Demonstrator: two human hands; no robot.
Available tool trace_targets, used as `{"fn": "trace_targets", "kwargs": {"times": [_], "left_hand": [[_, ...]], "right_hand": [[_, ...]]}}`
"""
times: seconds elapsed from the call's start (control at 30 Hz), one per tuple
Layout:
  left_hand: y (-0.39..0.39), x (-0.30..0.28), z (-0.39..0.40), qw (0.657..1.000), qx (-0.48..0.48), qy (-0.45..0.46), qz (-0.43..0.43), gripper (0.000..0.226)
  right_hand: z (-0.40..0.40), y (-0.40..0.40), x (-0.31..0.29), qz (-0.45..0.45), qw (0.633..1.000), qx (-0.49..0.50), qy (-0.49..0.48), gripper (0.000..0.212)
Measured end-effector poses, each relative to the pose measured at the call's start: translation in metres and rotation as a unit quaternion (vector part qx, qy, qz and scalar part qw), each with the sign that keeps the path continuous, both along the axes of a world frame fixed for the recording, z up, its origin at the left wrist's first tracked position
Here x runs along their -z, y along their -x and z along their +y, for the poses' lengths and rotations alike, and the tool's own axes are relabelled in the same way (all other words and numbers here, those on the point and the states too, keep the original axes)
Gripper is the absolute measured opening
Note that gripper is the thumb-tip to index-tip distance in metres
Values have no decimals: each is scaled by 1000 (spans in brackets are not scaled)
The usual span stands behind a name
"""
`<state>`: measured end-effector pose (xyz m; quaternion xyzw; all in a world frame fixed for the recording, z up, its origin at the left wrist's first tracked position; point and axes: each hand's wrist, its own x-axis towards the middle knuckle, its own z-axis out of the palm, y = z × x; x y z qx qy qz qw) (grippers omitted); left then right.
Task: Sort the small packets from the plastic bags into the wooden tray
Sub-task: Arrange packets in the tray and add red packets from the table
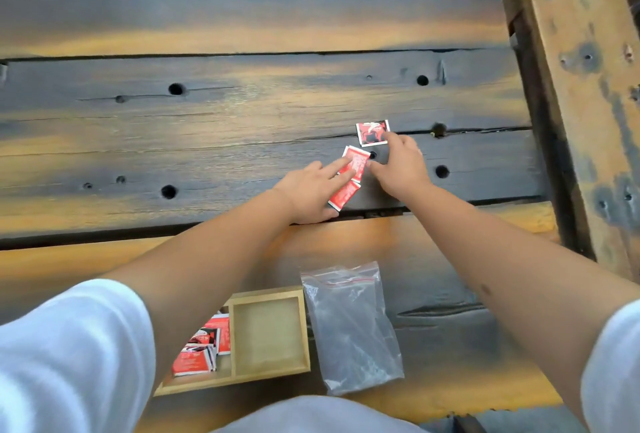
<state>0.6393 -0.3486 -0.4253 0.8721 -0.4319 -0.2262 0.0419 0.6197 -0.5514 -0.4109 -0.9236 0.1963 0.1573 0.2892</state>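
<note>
Three small red-and-white packets lie on the dark plank table. One packet (372, 132) lies flat farthest away, with a fingertip of my right hand (401, 166) on its near corner. A second packet (356, 159) sits between both hands; the index finger of my left hand (310, 192) rests on it. A third packet (343, 195) lies under my left fingers. Near my body stands the wooden tray (270, 334); its left compartment holds several red packets (202, 346) and its right compartment is bare. A clear zip plastic bag (349, 325) lies right of the tray.
The table (207, 103) is made of weathered planks with gaps and round holes. A rough wooden beam (581, 86) runs along the right side. My white sleeves fill the lower corners.
</note>
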Motion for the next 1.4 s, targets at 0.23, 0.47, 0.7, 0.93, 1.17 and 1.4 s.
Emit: {"fn": "trace_targets", "kwargs": {"times": [0.23, 0.47, 0.7, 0.93, 1.17, 1.4], "left_hand": [[-5, 28, 7, 996, 14, 80, -44, 51], [-3, 36, 13, 984, 0, 165, -71, 35], [6, 41, 12, 979, -11, 190, -72, 22], [9, 30, 6, 986, -66, 151, -39, 14], [9, 32, 9, 976, -60, 210, -26, 22], [20, 36, 12, 967, -92, 237, -18, 13]], "right_hand": [[-4, -39, 17, -7, 997, -44, 62, 36], [16, -30, 27, -65, 995, -67, -26, 35], [24, -18, 23, -50, 996, -65, -46, 31], [42, -1, 20, 41, 995, -86, 19, 48], [47, 2, 10, 85, 995, -54, 4, 42], [59, 4, -2, 134, 990, -47, -23, 48]]}}
